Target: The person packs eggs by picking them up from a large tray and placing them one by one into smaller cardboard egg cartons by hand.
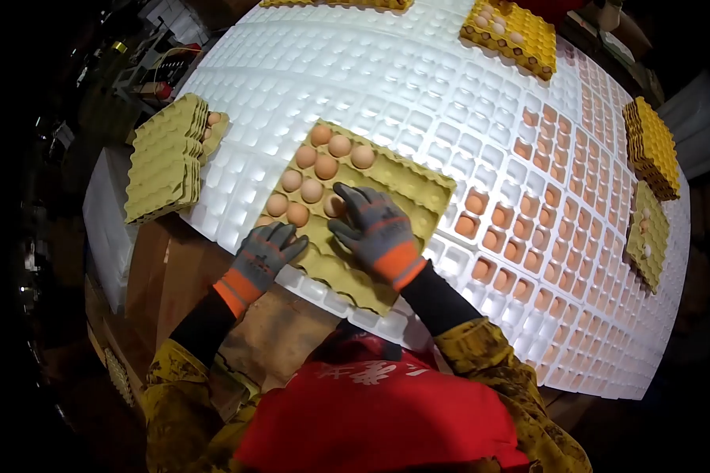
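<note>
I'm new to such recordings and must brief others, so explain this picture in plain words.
There is no machine here: the grip is a person's own gloved left hand and gloved right hand. The one picture comes from a camera worn on that person's head, looking forward and down, so the red garment at the bottom is theirs.

The surface is covered with moulded white trays; many cups on the right hold brown eggs. In front lies a yellow-green egg tray, partly filled with eggs. A stack of similar trays stands at the left.

The right fingertips are at one egg; the left hand is at the tray's near-left edge. Whether either holds an egg firmly, I cannot tell.
</note>
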The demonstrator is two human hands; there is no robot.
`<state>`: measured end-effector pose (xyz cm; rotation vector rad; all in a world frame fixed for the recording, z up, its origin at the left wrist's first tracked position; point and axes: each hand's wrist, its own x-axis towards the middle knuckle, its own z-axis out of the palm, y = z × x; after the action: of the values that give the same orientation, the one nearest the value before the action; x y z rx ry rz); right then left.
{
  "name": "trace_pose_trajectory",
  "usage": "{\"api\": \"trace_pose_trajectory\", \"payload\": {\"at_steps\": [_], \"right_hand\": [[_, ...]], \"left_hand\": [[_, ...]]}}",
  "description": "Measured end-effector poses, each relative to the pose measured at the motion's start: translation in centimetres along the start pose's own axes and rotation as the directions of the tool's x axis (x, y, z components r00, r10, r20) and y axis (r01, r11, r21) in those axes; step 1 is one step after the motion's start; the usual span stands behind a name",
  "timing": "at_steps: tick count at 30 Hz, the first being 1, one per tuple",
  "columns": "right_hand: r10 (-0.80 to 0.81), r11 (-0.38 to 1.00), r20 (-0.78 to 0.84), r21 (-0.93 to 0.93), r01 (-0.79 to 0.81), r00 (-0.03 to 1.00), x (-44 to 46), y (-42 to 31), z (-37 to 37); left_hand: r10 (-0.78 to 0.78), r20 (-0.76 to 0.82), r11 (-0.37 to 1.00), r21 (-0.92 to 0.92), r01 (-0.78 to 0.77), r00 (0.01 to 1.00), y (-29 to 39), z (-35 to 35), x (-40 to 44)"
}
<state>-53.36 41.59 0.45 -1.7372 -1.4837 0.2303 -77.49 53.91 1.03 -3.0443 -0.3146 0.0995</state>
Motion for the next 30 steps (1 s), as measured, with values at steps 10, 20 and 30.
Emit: {"api": "trace_pose_trajectory", "payload": {"at_steps": [10, 20, 30], "right_hand": [[0.45, 0.584, 0.06, 0.736, -0.344, 0.891, 4.1, 6.3, -0.7], [0.557, 0.361, 0.203, 0.814, -0.455, 0.805, 8.7, 4.1, -1.1], [-0.016, 0.883, 0.434, -0.417, 0.216, 0.901, 15.3, 3.7, 2.1]], "left_hand": [[-0.407, 0.316, -0.5, -0.862, 0.081, 0.857, -6.9, -2.3, -2.0], [0.039, 0.172, 0.965, -0.262, 0.008, 0.984, -5.2, -1.4, 5.0], [-0.188, 0.11, 0.965, -0.166, 0.204, 0.976, -4.7, -3.9, 8.4]]}}
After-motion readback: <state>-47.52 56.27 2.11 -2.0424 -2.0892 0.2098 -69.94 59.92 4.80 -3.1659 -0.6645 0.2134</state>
